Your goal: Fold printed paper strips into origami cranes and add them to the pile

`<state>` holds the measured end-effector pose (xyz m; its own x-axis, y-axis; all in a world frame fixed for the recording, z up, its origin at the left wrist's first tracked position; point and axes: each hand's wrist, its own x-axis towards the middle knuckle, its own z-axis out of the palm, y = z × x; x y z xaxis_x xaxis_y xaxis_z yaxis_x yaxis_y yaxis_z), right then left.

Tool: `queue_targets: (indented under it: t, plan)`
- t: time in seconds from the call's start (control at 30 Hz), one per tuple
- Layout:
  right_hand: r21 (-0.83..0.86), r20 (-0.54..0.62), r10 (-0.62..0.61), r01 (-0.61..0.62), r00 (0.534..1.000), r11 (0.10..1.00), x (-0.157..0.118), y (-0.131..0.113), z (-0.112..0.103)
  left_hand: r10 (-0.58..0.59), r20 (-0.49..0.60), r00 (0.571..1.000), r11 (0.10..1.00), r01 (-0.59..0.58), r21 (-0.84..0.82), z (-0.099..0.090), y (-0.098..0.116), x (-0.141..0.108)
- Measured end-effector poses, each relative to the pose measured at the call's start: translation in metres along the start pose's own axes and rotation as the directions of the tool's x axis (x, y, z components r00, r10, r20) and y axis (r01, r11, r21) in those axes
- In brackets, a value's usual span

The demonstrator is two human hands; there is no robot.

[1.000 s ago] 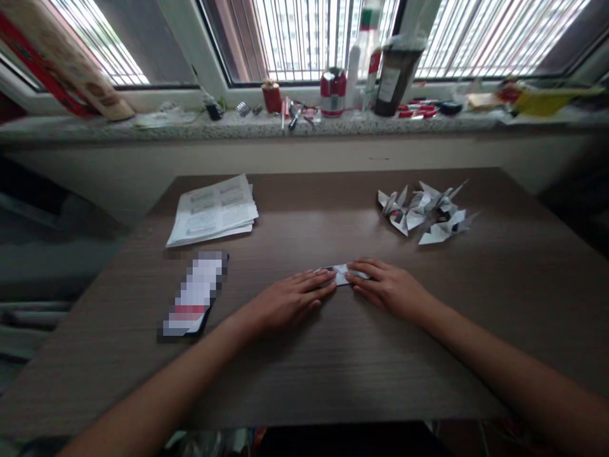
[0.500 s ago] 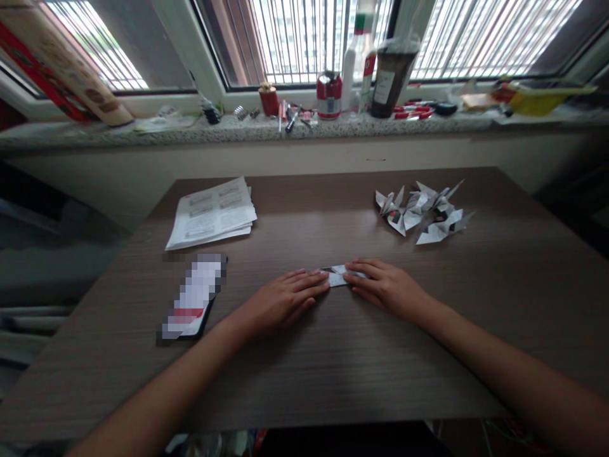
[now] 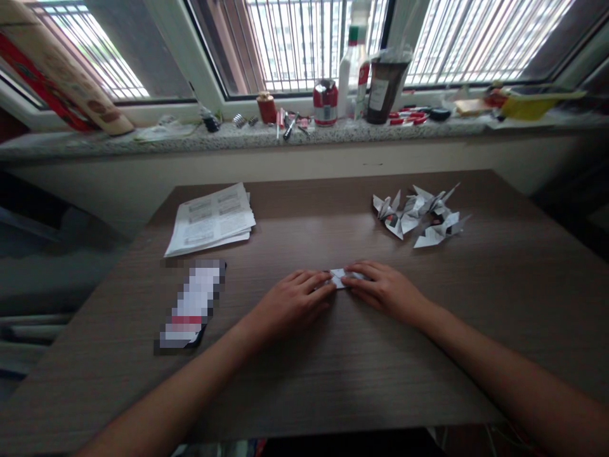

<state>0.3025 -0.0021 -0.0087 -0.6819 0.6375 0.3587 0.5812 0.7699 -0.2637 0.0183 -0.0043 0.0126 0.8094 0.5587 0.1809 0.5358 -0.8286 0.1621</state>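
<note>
A small folded strip of printed paper (image 3: 338, 277) lies flat on the middle of the table. My left hand (image 3: 299, 297) rests on its left end, fingers stretched out and slightly bent. On the right end, the fingers of my right hand (image 3: 380, 285) lie spread and flat. Both hands press the paper from above, covering its ends; only its middle shows. Several folded paper cranes (image 3: 421, 212) sit in a cluster at the back right.
A stack of printed sheets (image 3: 212, 219) lies at the back left of the brown table (image 3: 304, 381). Nearer me is a phone (image 3: 193, 304), its screen blurred. The windowsill behind holds a red can (image 3: 326, 103), a dark cup (image 3: 386, 86), bottles and small tools.
My left hand has slid a little to the right along the paper, its fingers more bent and covering more of it. The right hand stays on its end. The camera view has shifted slightly.
</note>
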Motion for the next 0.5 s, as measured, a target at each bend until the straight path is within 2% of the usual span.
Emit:
queue_targets:
  t: [0.3, 0.5]
  plan:
    - [0.032, -0.023, 0.013, -0.012, 1.0, 0.999, -0.001, 0.005, 0.005, 0.011, 0.008, 1.0, 1.0, -0.011, -0.019, 0.005, -0.001, 0.009]
    - [0.09, -0.007, 0.047, -0.047, 0.999, 0.995, 0.002, 0.005, 0.001, -0.037, -0.057, 0.998, 0.994, 0.031, -0.108, 0.01, -0.006, 0.014]
